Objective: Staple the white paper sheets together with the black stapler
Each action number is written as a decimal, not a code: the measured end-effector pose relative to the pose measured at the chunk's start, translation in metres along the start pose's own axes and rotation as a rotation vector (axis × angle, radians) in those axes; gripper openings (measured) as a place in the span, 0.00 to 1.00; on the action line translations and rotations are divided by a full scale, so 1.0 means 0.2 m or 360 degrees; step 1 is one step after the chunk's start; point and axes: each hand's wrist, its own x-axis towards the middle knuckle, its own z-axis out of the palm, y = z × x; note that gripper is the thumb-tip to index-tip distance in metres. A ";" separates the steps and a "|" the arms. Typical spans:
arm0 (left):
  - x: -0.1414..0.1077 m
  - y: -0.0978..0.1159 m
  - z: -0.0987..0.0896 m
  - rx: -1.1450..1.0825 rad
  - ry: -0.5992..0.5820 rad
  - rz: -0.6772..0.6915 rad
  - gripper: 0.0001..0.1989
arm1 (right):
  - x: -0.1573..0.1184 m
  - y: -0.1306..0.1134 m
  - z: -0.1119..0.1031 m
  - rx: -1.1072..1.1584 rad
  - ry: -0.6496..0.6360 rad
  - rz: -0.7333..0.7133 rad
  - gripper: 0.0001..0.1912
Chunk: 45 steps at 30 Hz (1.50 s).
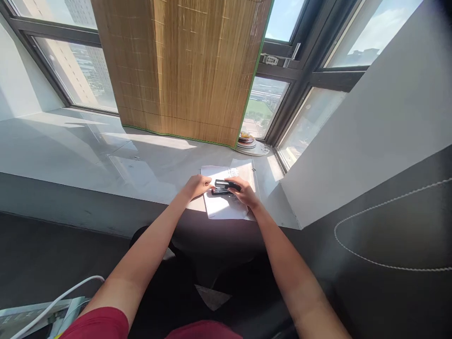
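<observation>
A black stapler (221,183) lies over white sheets of paper (226,209) on the window sill, its upper arm lifted apart from its base. My right hand (244,192) is closed round the stapler's right end. Just left of the stapler's other end, my left hand (197,187) has its fingers pinched together near the left edge of the paper. What those fingers hold, if anything, is too small to make out. Dark print or writing shows on the paper beyond the stapler.
A bamboo blind (183,70) hangs down to the white sill (151,174). Stacked plates (250,147) stand in the back right corner by the window. A white wall (353,122) borders the right side, where a beaded cord (339,240) loops down.
</observation>
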 end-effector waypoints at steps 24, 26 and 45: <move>-0.21 0.68 0.15 -0.0108 -0.0182 0.0060 0.26 | -0.55 -0.08 -0.46 -0.0284 0.0388 0.0275 0.16; -0.23 0.69 0.22 -0.0002 -0.0256 -0.0001 0.30 | -0.55 -0.10 -0.46 -0.0296 0.0367 0.0251 0.16; -0.24 0.69 0.23 0.0029 -0.0242 -0.0047 0.34 | -0.55 -0.19 -0.45 -0.0378 0.0198 0.0168 0.15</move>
